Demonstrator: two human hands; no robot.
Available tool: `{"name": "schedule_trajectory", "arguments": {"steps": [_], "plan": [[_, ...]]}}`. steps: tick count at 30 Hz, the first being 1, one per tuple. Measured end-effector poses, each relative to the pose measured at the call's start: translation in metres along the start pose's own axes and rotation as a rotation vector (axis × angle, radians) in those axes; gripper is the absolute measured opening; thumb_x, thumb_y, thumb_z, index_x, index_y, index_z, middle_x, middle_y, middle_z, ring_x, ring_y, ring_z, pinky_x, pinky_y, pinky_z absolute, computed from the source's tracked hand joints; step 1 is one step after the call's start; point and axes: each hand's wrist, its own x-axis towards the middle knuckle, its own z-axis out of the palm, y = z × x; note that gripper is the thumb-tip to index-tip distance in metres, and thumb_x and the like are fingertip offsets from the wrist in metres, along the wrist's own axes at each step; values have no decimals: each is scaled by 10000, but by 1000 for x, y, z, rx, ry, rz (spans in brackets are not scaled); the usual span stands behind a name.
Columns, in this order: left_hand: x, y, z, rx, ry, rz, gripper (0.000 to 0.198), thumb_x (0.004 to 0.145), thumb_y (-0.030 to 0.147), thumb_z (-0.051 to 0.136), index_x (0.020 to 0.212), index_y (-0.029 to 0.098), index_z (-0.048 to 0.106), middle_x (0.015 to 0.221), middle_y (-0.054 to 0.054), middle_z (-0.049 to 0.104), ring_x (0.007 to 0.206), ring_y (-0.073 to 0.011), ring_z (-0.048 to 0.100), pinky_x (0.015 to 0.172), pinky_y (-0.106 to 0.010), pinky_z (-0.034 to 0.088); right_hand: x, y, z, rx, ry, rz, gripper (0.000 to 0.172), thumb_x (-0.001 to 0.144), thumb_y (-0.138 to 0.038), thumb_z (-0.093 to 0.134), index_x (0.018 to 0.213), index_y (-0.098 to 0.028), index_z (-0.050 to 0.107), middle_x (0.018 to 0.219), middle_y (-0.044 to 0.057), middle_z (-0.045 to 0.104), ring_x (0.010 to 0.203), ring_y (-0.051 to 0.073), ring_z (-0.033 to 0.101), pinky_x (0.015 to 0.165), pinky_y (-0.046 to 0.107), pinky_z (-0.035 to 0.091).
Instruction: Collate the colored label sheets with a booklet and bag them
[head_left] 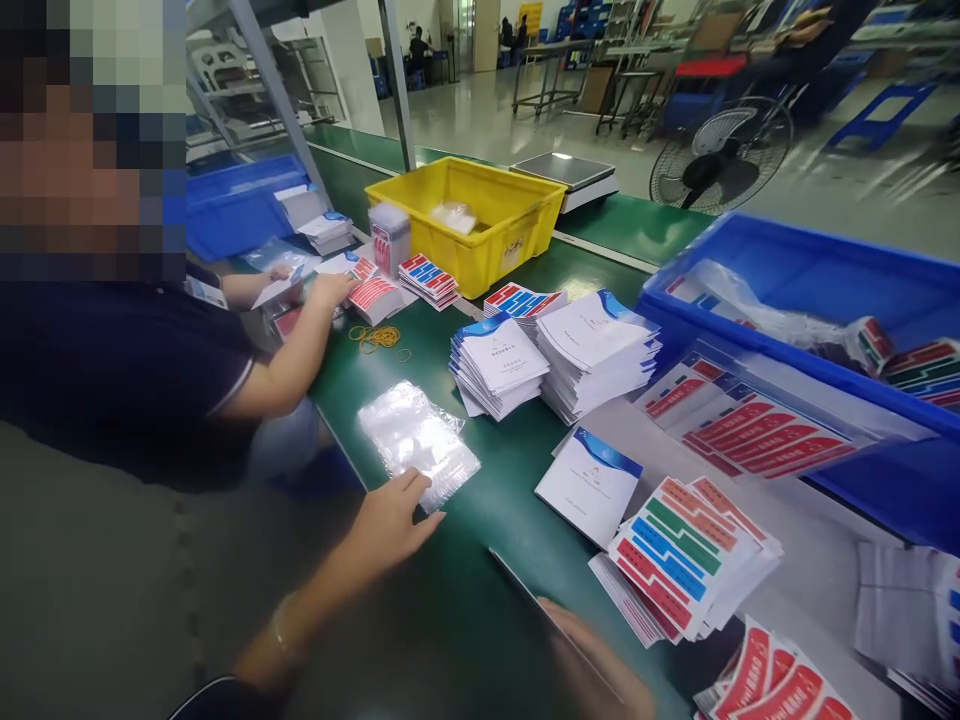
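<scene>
My left hand (390, 522) reaches onto the green belt (480, 560), fingers stretched out, with the fingertips resting on the near edge of a small stack of clear plastic bags (416, 438). Low in the picture, my right hand (600, 665) is blurred and grips a thin flat sheet (525, 592) seen edge-on. Just right of it lie a fanned pile of colour-striped sticker sheets (686, 552) and a white booklet with a blue corner (589, 485).
Two stacks of white booklets (551, 360) stand mid-belt. A yellow bin (480, 215) and a scale (566, 178) are behind them, and a blue bin (810, 285) with stickers is on the right. On the left, a co-worker's hand (330, 290) rests on red sticker stacks near rubber bands (379, 338).
</scene>
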Motion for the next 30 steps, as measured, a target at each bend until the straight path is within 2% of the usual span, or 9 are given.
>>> {"name": "schedule_trajectory", "arguments": {"steps": [7, 13, 16, 19, 22, 24, 25, 28, 30], "plan": [[4, 12, 17, 122, -91, -113, 163, 878, 185, 364, 851, 185, 525, 866, -36, 575, 721, -160, 568, 564, -254, 381, 6, -13, 5, -39, 40, 92, 267, 720, -477, 662, 827, -249, 750, 842, 18, 742, 830, 228, 689, 839, 249, 546], [10, 2, 10, -247, -66, -57, 236, 882, 199, 367, 757, 173, 565, 776, -28, 591, 705, -149, 565, 664, -261, 414, -1, 1, 1, -51, 113, 225, 318, 736, -491, 645, 805, -187, 704, 707, 52, 729, 766, 278, 697, 694, 287, 584], [13, -2, 4, -458, -46, -96, 244, 872, 248, 397, 752, 173, 595, 740, -25, 619, 692, -158, 580, 654, -265, 432, -3, 4, 1, 39, 149, 270, 459, 752, -503, 633, 1053, -157, 640, 818, 88, 739, 798, 298, 699, 604, 309, 595], [15, -1, -2, -607, -68, -162, 225, 854, 284, 438, 773, 166, 611, 671, -11, 633, 648, -156, 595, 630, -257, 439, 0, 0, 2, 85, 133, 293, 705, 808, -512, 568, 1390, -183, 344, 1008, 120, 704, 857, 279, 697, 553, 304, 602], [17, 10, -8, -624, -87, -146, 210, 843, 301, 468, 757, 163, 601, 627, 2, 616, 601, -142, 574, 594, -244, 419, 4, -5, 3, -4, 177, 252, 826, 812, -503, 567, 1463, -221, 144, 1285, 148, 551, 973, 273, 664, 618, 303, 611], [17, 23, -11, -620, -114, -93, 198, 841, 298, 477, 747, 164, 587, 638, 5, 604, 599, -131, 554, 577, -233, 400, 6, -5, 5, -46, 230, 206, 801, 807, -486, 581, 1456, -222, 193, 1395, 131, 444, 1070, 287, 615, 664, 302, 609], [16, 31, -12, -620, -139, -57, 189, 842, 291, 478, 746, 165, 581, 650, 7, 599, 602, -125, 545, 570, -227, 391, 7, -4, 7, -48, 213, 196, 733, 807, -477, 582, 1427, -221, 288, 1383, 117, 464, 1075, 290, 612, 666, 299, 608], [12, 58, -8, -595, -230, 93, 169, 836, 260, 490, 714, 166, 560, 664, 12, 579, 601, -107, 510, 551, -212, 359, 11, -4, 10, -44, 48, 168, 402, 819, -461, 561, 1128, -217, 640, 1116, 73, 682, 955, 270, 670, 696, 280, 595], [7, 75, 1, -575, -292, 226, 165, 834, 246, 499, 695, 167, 544, 676, 16, 576, 613, -100, 502, 565, -206, 356, 12, -6, 13, -42, -37, 121, 327, 826, -452, 541, 968, -211, 709, 970, 57, 733, 904, 257, 685, 754, 279, 577]]}}
